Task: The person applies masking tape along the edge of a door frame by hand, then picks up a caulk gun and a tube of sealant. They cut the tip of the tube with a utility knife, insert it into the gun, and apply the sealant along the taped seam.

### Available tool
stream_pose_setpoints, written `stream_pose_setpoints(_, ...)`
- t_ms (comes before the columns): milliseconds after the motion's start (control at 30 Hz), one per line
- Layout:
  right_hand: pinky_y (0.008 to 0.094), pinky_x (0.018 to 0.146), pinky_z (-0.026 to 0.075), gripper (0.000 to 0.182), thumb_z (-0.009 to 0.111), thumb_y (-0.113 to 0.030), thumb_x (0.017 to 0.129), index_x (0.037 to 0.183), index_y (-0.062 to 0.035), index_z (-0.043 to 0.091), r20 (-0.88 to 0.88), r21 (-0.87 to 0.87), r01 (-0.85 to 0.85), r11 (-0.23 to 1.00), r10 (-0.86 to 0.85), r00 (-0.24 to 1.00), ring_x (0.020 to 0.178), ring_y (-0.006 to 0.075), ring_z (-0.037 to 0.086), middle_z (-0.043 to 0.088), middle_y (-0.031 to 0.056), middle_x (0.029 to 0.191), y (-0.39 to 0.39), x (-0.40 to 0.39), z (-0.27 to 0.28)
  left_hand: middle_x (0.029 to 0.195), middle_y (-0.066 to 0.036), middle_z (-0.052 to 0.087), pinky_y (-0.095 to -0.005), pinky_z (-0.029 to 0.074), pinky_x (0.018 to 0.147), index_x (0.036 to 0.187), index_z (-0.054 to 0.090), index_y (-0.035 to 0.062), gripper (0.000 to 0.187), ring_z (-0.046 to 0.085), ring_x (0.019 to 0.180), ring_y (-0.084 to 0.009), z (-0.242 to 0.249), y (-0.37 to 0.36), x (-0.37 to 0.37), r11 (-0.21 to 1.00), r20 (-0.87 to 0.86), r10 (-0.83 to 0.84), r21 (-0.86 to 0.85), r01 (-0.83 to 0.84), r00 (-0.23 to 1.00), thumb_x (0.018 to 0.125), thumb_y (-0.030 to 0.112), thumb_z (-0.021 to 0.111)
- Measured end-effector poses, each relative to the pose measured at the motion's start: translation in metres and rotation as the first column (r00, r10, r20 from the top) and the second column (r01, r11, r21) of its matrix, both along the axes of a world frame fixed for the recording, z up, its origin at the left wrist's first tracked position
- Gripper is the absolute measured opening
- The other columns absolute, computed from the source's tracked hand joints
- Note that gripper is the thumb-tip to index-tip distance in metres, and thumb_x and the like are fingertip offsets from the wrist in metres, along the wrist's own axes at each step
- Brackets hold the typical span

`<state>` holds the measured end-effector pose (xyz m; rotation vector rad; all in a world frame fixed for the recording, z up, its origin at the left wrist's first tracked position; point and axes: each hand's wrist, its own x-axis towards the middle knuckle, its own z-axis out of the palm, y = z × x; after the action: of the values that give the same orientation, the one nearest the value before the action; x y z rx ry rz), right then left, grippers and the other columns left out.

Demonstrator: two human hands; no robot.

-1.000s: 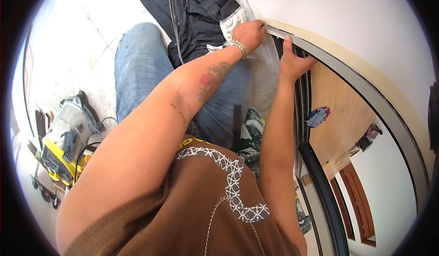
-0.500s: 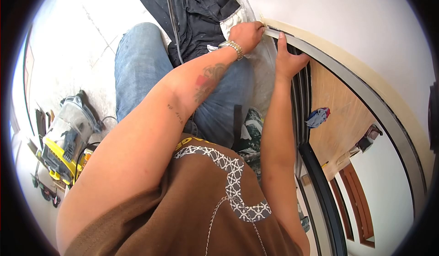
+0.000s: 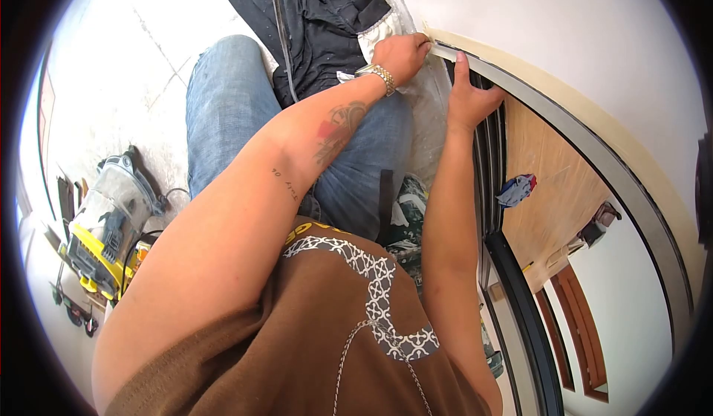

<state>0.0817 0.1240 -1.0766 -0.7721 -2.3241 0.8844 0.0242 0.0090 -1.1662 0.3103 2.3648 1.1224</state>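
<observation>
My left hand (image 3: 401, 58), with a gold watch on its wrist, is closed in a pinch at the near end of a grey metal frame (image 3: 572, 111). What lies between its fingertips is too small to make out. Just to the right, my right hand (image 3: 473, 98) grips the same frame, the thumb pressed on its face and the fingers reaching behind it, partly hidden. A thin black groove runs along the frame. Below the right hand are dark ribbed tracks (image 3: 489, 163).
Dark clothing (image 3: 327, 37) lies beyond my knees, with a long thin dark strip (image 3: 279, 30) across it. A yellow and grey power tool (image 3: 108, 223) stands on the floor at left. Behind the frame are a wooden board (image 3: 549, 193) and a crumpled blue cloth (image 3: 515, 191).
My right thumb has shifted very slightly to the right along the frame. The left hand stays pinched in nearly the same place.
</observation>
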Motion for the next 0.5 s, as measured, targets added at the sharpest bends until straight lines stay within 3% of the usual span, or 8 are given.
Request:
stream_pose_setpoints(367,0.0443,0.098,0.049,0.067,0.092,-0.029,0.075,0.122,0.008,0.061,0.013,0.038,0.002,0.999,-0.002,1.0,0.11,0.0358,0.064,0.066,0.0223,0.122,0.005,-0.001,-0.008,0.09,-0.014,0.074,-0.0488,0.054,0.076,0.104,0.076,0.0154,0.029,0.071,0.085,-0.0364,0.014,0.008,-0.004,0.998,0.04,0.002,-0.059,0.0,0.999,0.096,0.037,0.058)
stream_pose_setpoints(433,0.0435,0.088,0.053,0.057,0.095,-0.025,0.069,0.108,0.0057,0.068,-0.069,0.124,0.018,0.992,-0.009,0.998,0.096,0.0355,0.069,0.072,0.02,0.108,0.005,-0.004,-0.009,0.09,-0.014,0.074,-0.0488,0.055,0.076,0.103,0.076,0.0152,0.03,0.071,0.086,-0.0365,0.013,0.009,-0.005,0.997,0.042,0.007,-0.073,-0.004,0.999,0.096,0.038,0.058)
stream_pose_setpoints(500,0.0435,0.088,0.053,0.057,0.095,-0.025,0.068,0.108,0.0056,0.068,-0.067,0.106,0.009,0.994,-0.001,0.998,0.096,0.0356,0.069,0.072,0.0198,0.108,0.004,-0.005,-0.008,0.089,-0.015,0.074,-0.0493,0.055,0.075,0.1,0.076,0.0146,0.03,0.07,0.085,-0.0373,0.012,0.009,-0.004,0.998,0.035,0.01,-0.07,-0.007,0.999,0.096,0.038,0.057)
